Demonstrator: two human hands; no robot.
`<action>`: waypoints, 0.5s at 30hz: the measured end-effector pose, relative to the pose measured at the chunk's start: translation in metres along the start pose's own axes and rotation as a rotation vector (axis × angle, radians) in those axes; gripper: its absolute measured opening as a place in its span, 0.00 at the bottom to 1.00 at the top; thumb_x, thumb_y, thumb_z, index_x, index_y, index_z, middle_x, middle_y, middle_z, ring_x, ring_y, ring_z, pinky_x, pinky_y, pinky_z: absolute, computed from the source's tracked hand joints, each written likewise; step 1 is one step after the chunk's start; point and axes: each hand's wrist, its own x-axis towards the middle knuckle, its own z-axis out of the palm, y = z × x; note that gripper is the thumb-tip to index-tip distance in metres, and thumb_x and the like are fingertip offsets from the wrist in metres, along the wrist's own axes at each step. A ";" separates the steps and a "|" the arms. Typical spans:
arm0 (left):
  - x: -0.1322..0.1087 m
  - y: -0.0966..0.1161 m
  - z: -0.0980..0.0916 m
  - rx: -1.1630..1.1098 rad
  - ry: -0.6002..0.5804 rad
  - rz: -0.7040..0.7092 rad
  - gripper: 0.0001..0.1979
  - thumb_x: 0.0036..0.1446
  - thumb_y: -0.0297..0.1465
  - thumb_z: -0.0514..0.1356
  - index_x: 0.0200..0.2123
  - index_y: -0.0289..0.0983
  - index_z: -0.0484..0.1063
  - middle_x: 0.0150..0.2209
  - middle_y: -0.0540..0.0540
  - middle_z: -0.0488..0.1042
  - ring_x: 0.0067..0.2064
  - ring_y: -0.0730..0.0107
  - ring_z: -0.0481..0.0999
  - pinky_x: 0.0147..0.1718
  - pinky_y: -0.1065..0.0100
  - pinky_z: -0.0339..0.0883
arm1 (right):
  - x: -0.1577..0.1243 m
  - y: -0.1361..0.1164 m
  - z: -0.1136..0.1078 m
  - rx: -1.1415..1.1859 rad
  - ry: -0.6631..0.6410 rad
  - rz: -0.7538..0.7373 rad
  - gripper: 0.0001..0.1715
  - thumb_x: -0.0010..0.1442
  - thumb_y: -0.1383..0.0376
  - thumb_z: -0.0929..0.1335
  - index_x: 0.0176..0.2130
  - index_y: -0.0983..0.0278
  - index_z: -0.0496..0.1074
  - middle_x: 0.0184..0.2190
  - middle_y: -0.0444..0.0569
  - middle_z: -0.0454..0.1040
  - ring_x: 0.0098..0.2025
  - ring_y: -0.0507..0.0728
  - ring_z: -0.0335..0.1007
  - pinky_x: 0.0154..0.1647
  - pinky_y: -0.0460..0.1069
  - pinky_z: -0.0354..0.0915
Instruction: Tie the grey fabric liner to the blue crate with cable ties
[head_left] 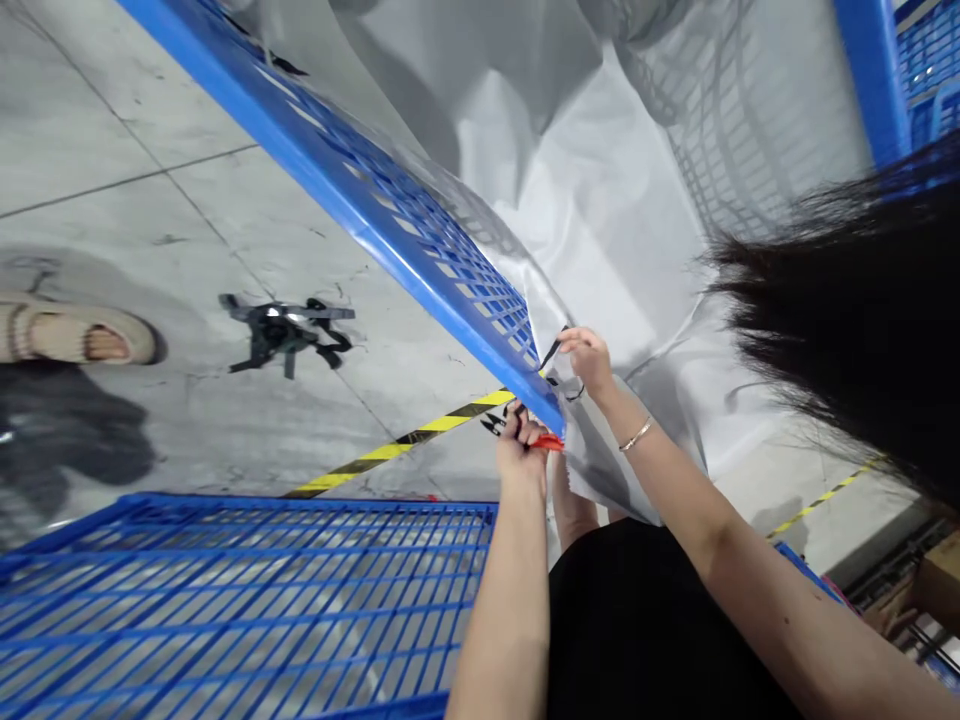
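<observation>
My left hand point(519, 440) is at the end of a blue plastic lattice panel point(442, 300), closed around small red-handled snips point(549, 441). Their dark blades stick out to the left of my fingers. My right hand point(589, 360), with a bracelet at its wrist, pinches a thin black strap point(552, 353) at the panel's edge. The strap runs down through the lattice near its corner. White sheeting point(592, 200) hangs in folds against the panel's inner side, and my right hand is in front of it. A dark loop of strap shows just below my right fingers.
A blue wire-like grid point(262, 590) lies at lower left. On the concrete floor are a heap of dark straps point(289, 330) and yellow-black tape point(397, 448). Another person's sandalled foot point(105, 340) stands at left. Dark hair point(862, 330) hangs into view at right, near a blue post point(874, 80).
</observation>
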 end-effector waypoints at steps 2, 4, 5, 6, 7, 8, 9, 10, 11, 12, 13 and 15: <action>-0.014 -0.002 -0.017 -0.111 -0.043 0.001 0.12 0.66 0.24 0.50 0.29 0.33 0.66 0.19 0.56 0.67 0.12 0.89 0.50 0.11 0.82 0.48 | -0.004 -0.010 0.008 0.250 0.128 0.079 0.14 0.54 0.76 0.54 0.35 0.65 0.63 0.21 0.39 0.58 0.18 0.48 0.43 0.21 0.45 0.48; -0.026 -0.003 -0.031 -0.159 -0.096 0.018 0.10 0.65 0.25 0.54 0.29 0.33 0.66 0.20 0.56 0.68 0.12 0.89 0.51 0.12 0.82 0.49 | -0.007 -0.018 0.024 0.350 0.062 0.050 0.12 0.54 0.76 0.55 0.32 0.64 0.62 0.20 0.38 0.55 0.19 0.48 0.43 0.21 0.44 0.48; -0.030 -0.003 -0.034 -0.166 -0.137 0.037 0.09 0.63 0.26 0.56 0.28 0.33 0.66 0.21 0.56 0.68 0.13 0.89 0.52 0.12 0.81 0.50 | -0.009 -0.021 0.035 0.356 -0.001 0.000 0.11 0.54 0.76 0.55 0.29 0.64 0.61 0.20 0.39 0.56 0.20 0.48 0.47 0.23 0.44 0.50; -0.033 -0.002 -0.036 -0.162 -0.186 0.064 0.09 0.61 0.26 0.59 0.27 0.34 0.65 0.21 0.57 0.68 0.13 0.89 0.52 0.12 0.81 0.50 | -0.010 -0.022 0.045 0.355 -0.047 -0.067 0.10 0.52 0.76 0.56 0.27 0.64 0.61 0.20 0.40 0.57 0.22 0.48 0.50 0.25 0.43 0.53; -0.036 0.000 -0.035 -0.143 -0.237 0.096 0.10 0.58 0.26 0.62 0.26 0.34 0.65 0.21 0.57 0.67 0.14 0.89 0.52 0.12 0.81 0.50 | -0.012 -0.022 0.053 0.352 -0.068 -0.128 0.10 0.51 0.76 0.57 0.25 0.65 0.61 0.21 0.41 0.59 0.25 0.48 0.53 0.28 0.42 0.54; -0.038 0.003 -0.032 -0.106 -0.283 0.126 0.10 0.55 0.27 0.65 0.26 0.34 0.65 0.20 0.58 0.65 0.14 0.89 0.52 0.12 0.81 0.51 | -0.013 -0.021 0.059 0.356 -0.076 -0.162 0.10 0.50 0.76 0.57 0.24 0.65 0.60 0.22 0.41 0.59 0.26 0.48 0.53 0.29 0.42 0.54; -0.039 0.006 -0.027 -0.043 -0.318 0.150 0.11 0.52 0.27 0.67 0.25 0.35 0.66 0.17 0.59 0.62 0.14 0.88 0.51 0.12 0.81 0.50 | -0.014 -0.019 0.062 0.375 -0.076 -0.167 0.10 0.50 0.77 0.57 0.24 0.65 0.59 0.22 0.41 0.59 0.26 0.48 0.53 0.29 0.42 0.53; -0.040 0.010 -0.021 0.044 -0.339 0.177 0.11 0.49 0.28 0.69 0.25 0.35 0.67 0.15 0.61 0.57 0.13 0.87 0.49 0.12 0.80 0.49 | -0.015 -0.018 0.061 0.404 -0.081 -0.140 0.10 0.50 0.76 0.56 0.24 0.65 0.59 0.22 0.41 0.58 0.25 0.47 0.51 0.27 0.42 0.52; -0.042 0.013 -0.014 0.148 -0.349 0.213 0.11 0.47 0.29 0.70 0.26 0.34 0.68 0.13 0.62 0.53 0.13 0.87 0.48 0.12 0.80 0.46 | -0.016 -0.016 0.057 0.429 -0.097 -0.092 0.10 0.51 0.76 0.56 0.25 0.64 0.59 0.21 0.40 0.57 0.24 0.47 0.50 0.26 0.42 0.50; -0.043 0.017 -0.008 0.258 -0.350 0.259 0.12 0.45 0.30 0.71 0.27 0.34 0.70 0.12 0.63 0.50 0.13 0.87 0.46 0.12 0.80 0.44 | -0.016 -0.016 0.052 0.438 -0.117 -0.048 0.10 0.52 0.76 0.56 0.26 0.65 0.59 0.22 0.40 0.57 0.24 0.47 0.49 0.25 0.42 0.50; -0.045 0.019 -0.002 0.362 -0.344 0.318 0.12 0.44 0.31 0.71 0.28 0.34 0.72 0.12 0.63 0.49 0.13 0.87 0.45 0.12 0.80 0.43 | -0.016 -0.016 0.044 0.415 -0.145 -0.025 0.09 0.53 0.75 0.56 0.27 0.65 0.60 0.23 0.41 0.58 0.25 0.47 0.50 0.26 0.42 0.51; -0.048 0.022 0.007 0.529 -0.312 0.445 0.15 0.42 0.34 0.71 0.30 0.33 0.74 0.13 0.62 0.50 0.14 0.87 0.47 0.13 0.80 0.42 | -0.017 -0.017 0.029 0.270 -0.187 -0.057 0.09 0.56 0.73 0.56 0.31 0.66 0.63 0.27 0.43 0.65 0.29 0.48 0.56 0.31 0.41 0.57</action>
